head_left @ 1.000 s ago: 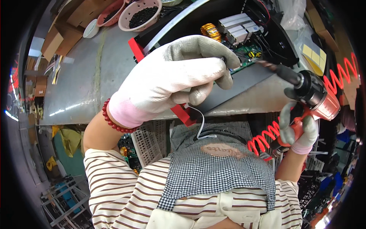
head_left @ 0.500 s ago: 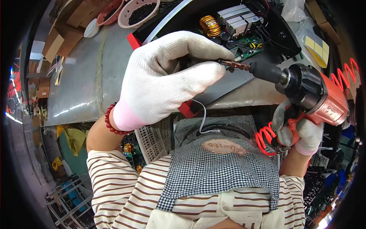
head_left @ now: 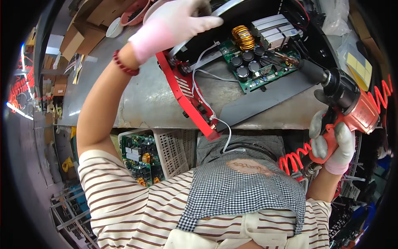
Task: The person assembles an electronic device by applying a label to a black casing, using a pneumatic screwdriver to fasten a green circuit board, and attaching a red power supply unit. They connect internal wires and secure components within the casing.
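Right hand [head_left: 342, 145]: wrapped round the handle of the red power driver [head_left: 358, 108].
Driver bit [head_left: 288, 59]: ahead and left of that hand, near the green circuit board [head_left: 265, 77].
Left hand [head_left: 178, 20]: partly cut off; can't tell if it holds anything.
Red panel [head_left: 190, 108]: below the left hand.

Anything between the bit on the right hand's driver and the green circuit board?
Nothing visible. The bit, on the red driver held in the right hand, overlaps the right part of the green circuit board in view; whether they touch, I can't tell.
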`<state>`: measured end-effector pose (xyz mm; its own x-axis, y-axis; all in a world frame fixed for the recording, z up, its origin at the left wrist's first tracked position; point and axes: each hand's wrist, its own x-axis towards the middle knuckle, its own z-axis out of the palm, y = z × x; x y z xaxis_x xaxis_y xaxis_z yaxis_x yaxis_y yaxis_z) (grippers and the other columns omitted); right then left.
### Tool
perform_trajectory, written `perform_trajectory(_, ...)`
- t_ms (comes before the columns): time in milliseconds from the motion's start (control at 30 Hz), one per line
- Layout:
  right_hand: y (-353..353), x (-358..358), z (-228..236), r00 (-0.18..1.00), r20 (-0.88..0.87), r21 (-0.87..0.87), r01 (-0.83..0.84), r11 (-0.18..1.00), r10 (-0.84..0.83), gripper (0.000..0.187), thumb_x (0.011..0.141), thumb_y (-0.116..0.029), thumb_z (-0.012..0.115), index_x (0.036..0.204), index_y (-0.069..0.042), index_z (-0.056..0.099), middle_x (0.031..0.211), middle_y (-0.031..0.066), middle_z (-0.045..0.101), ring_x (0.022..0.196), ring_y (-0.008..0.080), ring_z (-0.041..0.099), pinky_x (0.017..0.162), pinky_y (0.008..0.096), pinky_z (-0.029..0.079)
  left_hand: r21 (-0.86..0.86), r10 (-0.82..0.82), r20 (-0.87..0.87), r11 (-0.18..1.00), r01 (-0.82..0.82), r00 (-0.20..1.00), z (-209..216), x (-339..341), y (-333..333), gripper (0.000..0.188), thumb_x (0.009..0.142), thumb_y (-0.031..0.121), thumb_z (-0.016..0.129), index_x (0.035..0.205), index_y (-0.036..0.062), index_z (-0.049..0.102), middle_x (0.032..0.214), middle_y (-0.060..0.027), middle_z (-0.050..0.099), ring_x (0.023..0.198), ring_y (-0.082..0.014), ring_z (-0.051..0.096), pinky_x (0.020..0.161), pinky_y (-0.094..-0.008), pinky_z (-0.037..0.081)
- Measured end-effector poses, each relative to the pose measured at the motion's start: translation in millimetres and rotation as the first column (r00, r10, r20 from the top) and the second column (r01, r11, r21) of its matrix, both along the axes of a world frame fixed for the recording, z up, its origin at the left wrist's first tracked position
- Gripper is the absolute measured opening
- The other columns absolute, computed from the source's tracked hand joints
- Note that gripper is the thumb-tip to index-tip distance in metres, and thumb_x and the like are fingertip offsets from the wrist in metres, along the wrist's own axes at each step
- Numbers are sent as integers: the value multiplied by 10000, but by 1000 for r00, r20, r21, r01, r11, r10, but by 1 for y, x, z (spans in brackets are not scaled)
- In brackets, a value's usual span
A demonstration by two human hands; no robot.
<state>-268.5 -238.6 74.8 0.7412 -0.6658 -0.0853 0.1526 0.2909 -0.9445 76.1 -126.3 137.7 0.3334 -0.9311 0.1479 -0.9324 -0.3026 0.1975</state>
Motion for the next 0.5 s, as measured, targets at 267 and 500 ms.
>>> perform_trajectory(267, -28, -16, -25, 998, 32, 143, 57, 988, -62, 668, 884, -410, 645, 1205, 142, 449, 756, 214, 604, 374, 109, 466, 341, 234, 379, -93, -40, -53, 995, 35, 998, -16, -19, -38, 373, 884, 362, 644, 964, 2, 594, 796, -154, 661, 742, -261, 648, 683, -367, 509)
perform_trajectory(500, -121, -42, -37, 919, 331, 203, -293, 934, 216, 596, 950, -417, 544, 1321, 36, 435, 1177, 183, 537, 699, 109, 544, 632, 257, 436, 322, 86, -79, 945, -56, 993, 7, -1, -37, 404, 891, 402, 655, 994, 12, 646, 855, -110, 651, 786, -206, 627, 746, -311, 495)
